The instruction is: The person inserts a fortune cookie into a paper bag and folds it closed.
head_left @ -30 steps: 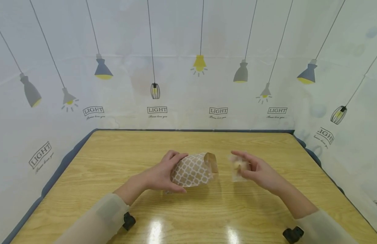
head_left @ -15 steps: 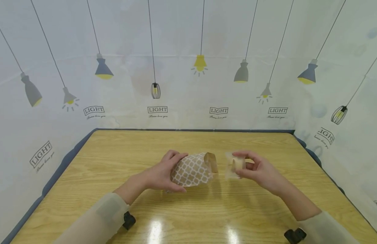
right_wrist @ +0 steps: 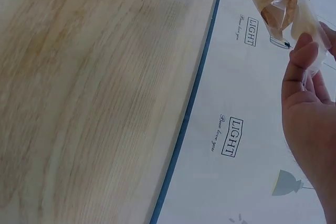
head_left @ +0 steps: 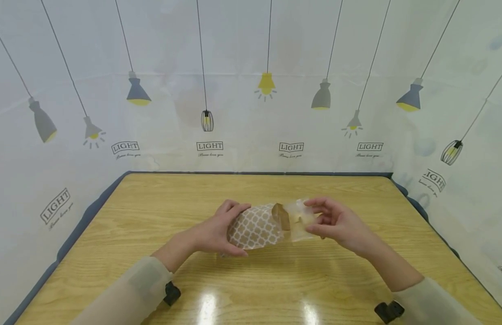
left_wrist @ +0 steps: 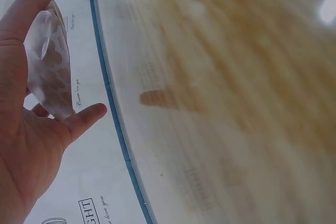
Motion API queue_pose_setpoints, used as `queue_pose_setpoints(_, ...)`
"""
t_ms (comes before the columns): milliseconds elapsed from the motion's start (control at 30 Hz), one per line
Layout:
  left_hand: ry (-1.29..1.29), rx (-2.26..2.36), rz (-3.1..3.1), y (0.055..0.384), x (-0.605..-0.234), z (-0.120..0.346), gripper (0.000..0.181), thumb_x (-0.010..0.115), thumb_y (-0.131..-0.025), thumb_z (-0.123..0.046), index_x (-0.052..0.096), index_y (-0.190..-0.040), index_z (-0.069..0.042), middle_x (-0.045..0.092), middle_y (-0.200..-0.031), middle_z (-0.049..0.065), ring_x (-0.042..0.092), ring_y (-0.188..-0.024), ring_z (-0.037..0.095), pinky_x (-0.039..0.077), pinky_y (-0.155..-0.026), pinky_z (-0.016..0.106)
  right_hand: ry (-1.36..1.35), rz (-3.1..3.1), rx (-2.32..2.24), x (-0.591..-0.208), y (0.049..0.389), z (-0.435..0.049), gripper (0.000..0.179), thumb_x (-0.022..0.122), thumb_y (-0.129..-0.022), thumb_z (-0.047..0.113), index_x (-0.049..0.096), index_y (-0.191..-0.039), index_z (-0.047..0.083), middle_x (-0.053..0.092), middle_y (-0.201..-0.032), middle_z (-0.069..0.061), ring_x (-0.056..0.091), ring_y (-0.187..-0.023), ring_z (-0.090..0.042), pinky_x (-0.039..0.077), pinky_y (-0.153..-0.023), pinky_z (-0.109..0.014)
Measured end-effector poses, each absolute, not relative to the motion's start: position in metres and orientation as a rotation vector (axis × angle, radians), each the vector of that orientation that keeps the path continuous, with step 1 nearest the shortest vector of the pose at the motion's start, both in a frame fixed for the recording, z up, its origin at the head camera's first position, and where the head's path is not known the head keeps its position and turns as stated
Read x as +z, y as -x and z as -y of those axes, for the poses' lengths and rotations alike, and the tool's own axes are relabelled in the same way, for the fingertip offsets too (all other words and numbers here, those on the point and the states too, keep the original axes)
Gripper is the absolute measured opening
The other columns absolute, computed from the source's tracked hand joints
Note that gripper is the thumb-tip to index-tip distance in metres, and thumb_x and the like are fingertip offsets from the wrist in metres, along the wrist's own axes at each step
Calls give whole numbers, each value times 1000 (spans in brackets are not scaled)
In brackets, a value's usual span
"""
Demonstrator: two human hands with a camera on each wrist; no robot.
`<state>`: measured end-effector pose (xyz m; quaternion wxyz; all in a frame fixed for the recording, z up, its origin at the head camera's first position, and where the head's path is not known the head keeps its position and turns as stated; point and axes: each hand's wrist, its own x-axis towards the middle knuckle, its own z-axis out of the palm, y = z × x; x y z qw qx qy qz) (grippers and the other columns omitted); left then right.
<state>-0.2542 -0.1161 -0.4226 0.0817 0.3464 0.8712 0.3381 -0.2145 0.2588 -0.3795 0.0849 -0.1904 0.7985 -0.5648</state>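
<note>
Sheeting (head_left: 234,54) printed with hanging lamps and the word LIGHT stands beyond the surface at twelve o'clock and runs down past ten and two. The surface (head_left: 174,198) is pale wood grain with a dark blue edge (head_left: 259,173); two bright reflections show on its near side at six. Clock places from here on are read from the patterned bag in the head view. The left sleeve (head_left: 129,289) lies toward eight, the right sleeve (head_left: 431,300) toward four, both pale. The left hand (head_left: 216,232) sits at nine, its grip clamped on the bag, with fingers along the far side and thumb along the near side. The right hand (head_left: 348,230) is at three, its grip pinching the clear packet. The bag (head_left: 255,228) is brown with a white lattice, its mouth facing three. The packet (head_left: 296,231), with something pale yellow inside, is right at that mouth; whether its end has entered cannot be told. Black gadgets (head_left: 171,294) sit by the cuffs, at eight and four.
</note>
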Motion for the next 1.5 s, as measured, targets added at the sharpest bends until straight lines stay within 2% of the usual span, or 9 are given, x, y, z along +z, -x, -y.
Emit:
queue_pose_setpoints(133,-1047,997,-2609,254,-423,115,124,102,-76,-41,28,-173,-23,35,-156,13,45,-138,29,50,-117,55,571,-2370,-1667,-380,215,-254,56,82,-99,9,56,-148,1,60,-134,-15,70,-92,-13,60,-70,-27)
queue_pose_setpoints(300,-1073,984,-2613,253,-423,113,123,102,-76,-42,28,-173,-22,36,-156,13,46,-137,27,51,-116,53,575,-2402,-1641,-380,216,-250,54,82,-99,10,57,-146,2,56,-130,-15,66,-87,-12,55,-67,-25)
queue_pose_setpoints(667,-1092,975,-2614,254,-425,111,125,102,-75,-43,28,-173,-22,36,-156,12,44,-138,26,49,-118,53,654,-2492,-1552,-385,218,-242,49,83,-98,13,63,-142,9,58,-126,-17,61,-87,-14,54,-64,-26)
queue_pose_setpoints(1133,-1092,981,-2605,253,-425,109,123,102,-76,-41,28,-173,-21,35,-157,14,45,-139,28,49,-118,54,604,-2468,-1607,-388,217,-232,50,83,-99,13,63,-144,8,58,-127,-17,63,-84,-11,51,-61,-24)
queue_pose_setpoints(1233,-1072,993,-2598,253,-423,109,123,102,-77,-40,27,-173,-21,34,-158,14,45,-139,29,49,-118,54,611,-2454,-1618,-387,216,-233,57,81,-100,12,57,-152,10,56,-135,-23,65,-85,-12,55,-64,-27)
queue_pose_setpoints(1333,-1048,1004,-2596,253,-423,110,123,102,-77,-40,27,-173,-22,34,-158,13,44,-139,29,49,-118,54,606,-2405,-1669,-387,214,-236,66,78,-101,9,49,-160,9,53,-145,-29,69,-90,-13,63,-74,-31)
queue_pose_setpoints(1500,-1039,1005,-2601,255,-423,112,123,102,-77,-41,27,-173,-23,33,-159,12,44,-140,28,48,-118,54,612,-2340,-1730,-389,213,-242,63,74,-102,3,48,-160,3,55,-147,-32,73,-97,-15,67,-87,-36)
